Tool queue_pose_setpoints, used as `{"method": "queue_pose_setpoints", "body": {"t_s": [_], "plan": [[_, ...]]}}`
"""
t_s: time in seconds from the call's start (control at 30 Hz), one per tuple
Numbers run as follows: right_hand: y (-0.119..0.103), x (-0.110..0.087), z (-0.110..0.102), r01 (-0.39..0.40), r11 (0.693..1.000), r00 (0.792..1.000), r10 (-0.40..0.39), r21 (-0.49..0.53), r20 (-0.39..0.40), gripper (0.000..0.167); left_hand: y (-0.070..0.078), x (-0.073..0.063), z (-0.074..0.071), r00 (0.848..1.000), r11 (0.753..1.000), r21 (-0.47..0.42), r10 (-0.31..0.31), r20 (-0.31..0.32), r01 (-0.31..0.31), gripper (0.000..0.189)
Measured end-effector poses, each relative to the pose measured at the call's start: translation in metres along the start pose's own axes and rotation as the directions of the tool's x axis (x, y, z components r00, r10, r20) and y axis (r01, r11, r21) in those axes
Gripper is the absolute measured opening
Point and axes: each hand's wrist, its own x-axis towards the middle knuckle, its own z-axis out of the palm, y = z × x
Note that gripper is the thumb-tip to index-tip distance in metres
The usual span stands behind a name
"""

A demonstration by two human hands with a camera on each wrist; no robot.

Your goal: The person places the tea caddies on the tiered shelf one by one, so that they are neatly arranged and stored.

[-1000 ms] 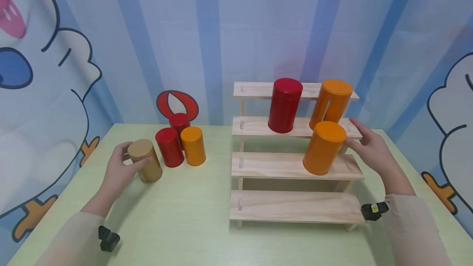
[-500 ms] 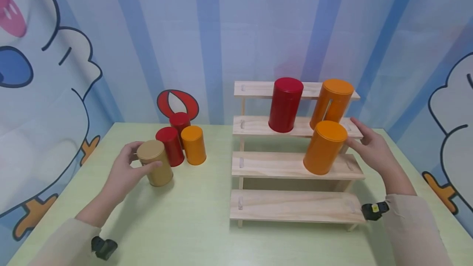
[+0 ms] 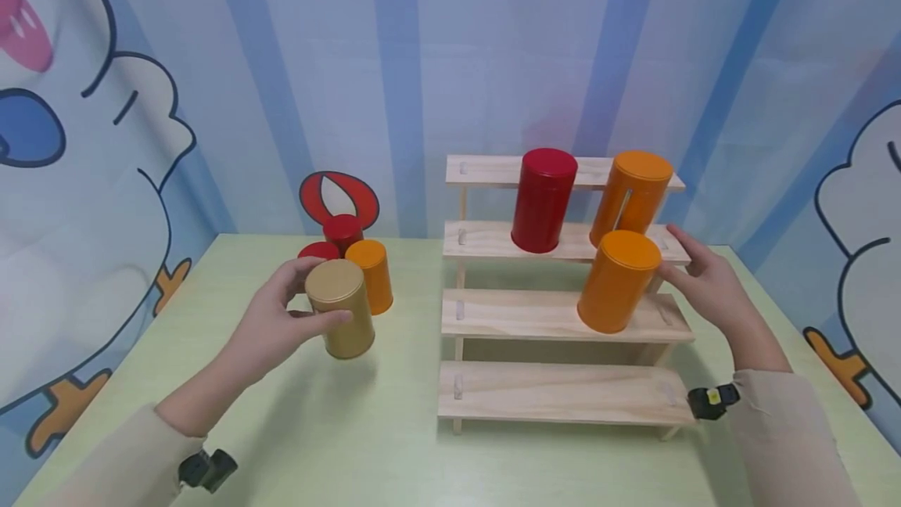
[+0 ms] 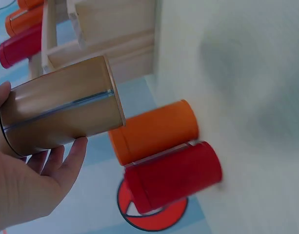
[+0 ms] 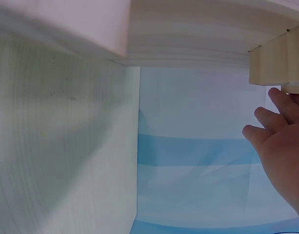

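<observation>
My left hand (image 3: 278, 327) grips a gold tin canister (image 3: 349, 315) between thumb and fingers, raised off the table; the left wrist view shows its seam and base (image 4: 61, 105). Just behind it stand an orange canister (image 3: 373, 276) and two red ones, the nearer red canister (image 3: 319, 250) mostly hidden by the hand and the gold tin. At the right end of the wooden tiered rack (image 3: 514, 311), my right hand (image 3: 711, 288) has its fingers extended by the upper tiers, close to an orange canister (image 3: 619, 284). Whether it touches the rack is unclear.
On the second tier from the top are a large red canister (image 3: 544, 202) and another orange canister (image 3: 637, 186). The rack stands on a pale green table (image 3: 352, 444). A blue striped cartoon backdrop (image 3: 338, 84) rises behind the table.
The left hand has carried the gold canister to the right and lifted it, so it now covers part of the nearer red and orange canisters. The right hand stays in place.
</observation>
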Motion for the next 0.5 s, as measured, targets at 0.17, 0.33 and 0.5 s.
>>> {"method": "queue_pose_setpoints", "body": {"t_s": [0.17,0.33,0.5], "plan": [[0.0,0.0,0.0,-0.003,1.0,1.0,0.003,-0.006,-0.002,0.078,0.019,0.004,0.007,0.998,0.998,-0.031,0.06,0.03,-0.059,0.064],[0.0,0.001,0.001,-0.004,1.0,1.0,0.004,0.0,-0.002,0.078,0.035,0.008,0.012,0.995,0.996,-0.067,0.068,0.072,-0.063,0.066],[0.0,0.0,0.001,0.002,1.0,1.0,-0.002,0.001,-0.007,0.077,0.051,0.013,0.015,0.99,0.991,-0.099,0.101,0.094,-0.092,0.065]]}}
